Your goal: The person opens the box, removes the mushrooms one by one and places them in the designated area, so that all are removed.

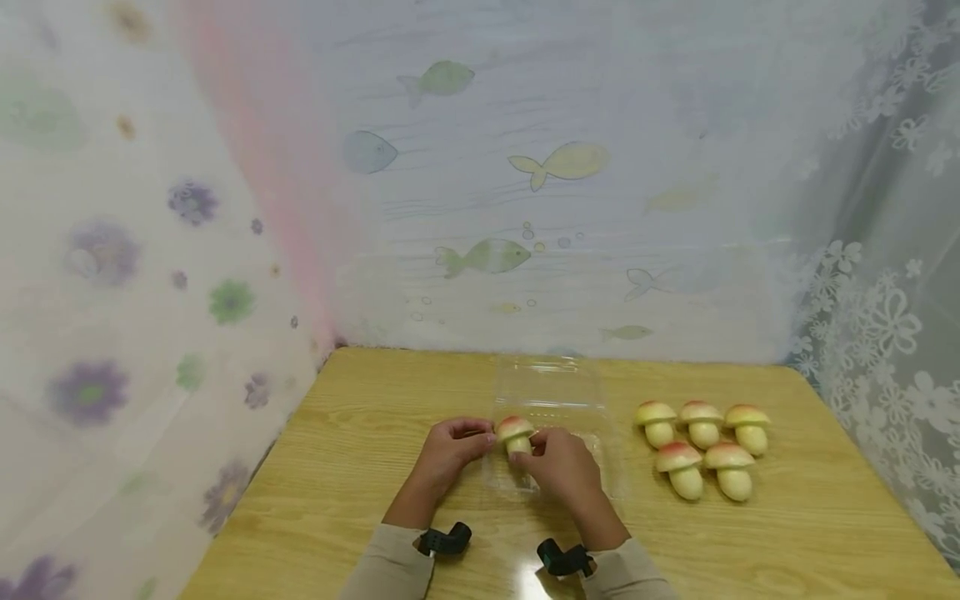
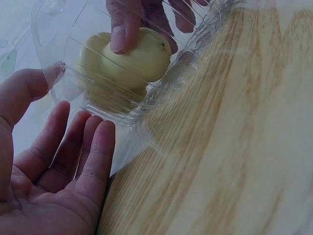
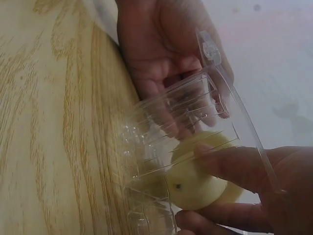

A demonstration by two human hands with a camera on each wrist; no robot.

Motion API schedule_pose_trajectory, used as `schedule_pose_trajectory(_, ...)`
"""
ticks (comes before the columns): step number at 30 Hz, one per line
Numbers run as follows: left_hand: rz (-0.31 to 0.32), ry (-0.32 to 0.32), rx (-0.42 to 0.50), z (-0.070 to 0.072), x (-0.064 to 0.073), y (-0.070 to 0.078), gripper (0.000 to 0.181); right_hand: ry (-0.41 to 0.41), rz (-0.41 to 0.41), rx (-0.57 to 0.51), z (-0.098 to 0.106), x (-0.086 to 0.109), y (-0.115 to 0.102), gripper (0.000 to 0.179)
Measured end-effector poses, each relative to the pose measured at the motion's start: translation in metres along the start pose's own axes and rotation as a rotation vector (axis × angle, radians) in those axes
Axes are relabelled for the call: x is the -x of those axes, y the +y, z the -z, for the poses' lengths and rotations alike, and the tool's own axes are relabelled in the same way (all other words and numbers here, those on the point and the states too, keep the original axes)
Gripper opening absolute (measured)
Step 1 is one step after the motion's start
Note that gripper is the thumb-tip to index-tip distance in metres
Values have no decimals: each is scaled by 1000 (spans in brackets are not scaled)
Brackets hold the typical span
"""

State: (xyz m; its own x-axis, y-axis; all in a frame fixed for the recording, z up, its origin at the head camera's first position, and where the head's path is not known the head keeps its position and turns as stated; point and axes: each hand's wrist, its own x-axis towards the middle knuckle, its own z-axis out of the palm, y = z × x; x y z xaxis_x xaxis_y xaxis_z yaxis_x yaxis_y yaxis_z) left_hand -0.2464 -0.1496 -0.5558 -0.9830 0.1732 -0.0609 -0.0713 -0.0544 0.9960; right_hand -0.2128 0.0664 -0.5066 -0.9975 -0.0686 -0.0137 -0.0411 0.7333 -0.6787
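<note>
A toy mushroom (image 1: 515, 432) with a red-and-yellow cap and pale stem stands over the left part of a clear plastic clamshell container (image 1: 611, 475), whose lid (image 1: 551, 383) is folded back. My right hand (image 1: 566, 468) pinches the mushroom by its stem between thumb and fingers; both wrist views show it through the clear wall. At the container's left rim, my left hand (image 1: 447, 457) holds the edge. In the left wrist view, the left hand (image 2: 63, 156) has its thumb over the rim and its fingers below, beside the wall. Whether the mushroom touches the container floor, I cannot tell.
To the right of the container, several similar toy mushrooms (image 1: 703, 423) lie in two rows on the wooden table (image 1: 330, 467). A fish-patterned curtain (image 1: 480, 183) hangs behind the table; flowered curtains (image 1: 135, 333) border the sides.
</note>
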Motion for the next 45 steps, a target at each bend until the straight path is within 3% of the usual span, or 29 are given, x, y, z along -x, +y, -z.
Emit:
schedule_pose_trajectory(5,2,-2,23,0,1,0,40,7,3,-9,0,0,-1,28)
schedule_pose_trajectory(14,4,-11,19,2,0,-2,42,26,14,-26,6,1,-2,36)
schedule_pose_trajectory(21,-3,-18,6,-1,-2,-1,41,29,52,-143,19,5,-3,21)
schedule_pose_trajectory(24,-2,-19,14,-1,-2,0,40,26,52,-179,26,8,-3,22)
schedule_pose_trajectory(35,15,-7,30,1,-2,0,42,61,55,-174,68,19,0,32)
schedule_pose_trajectory(45,16,-1,38,-1,-2,0,41,76,38,-201,115,32,12,51)
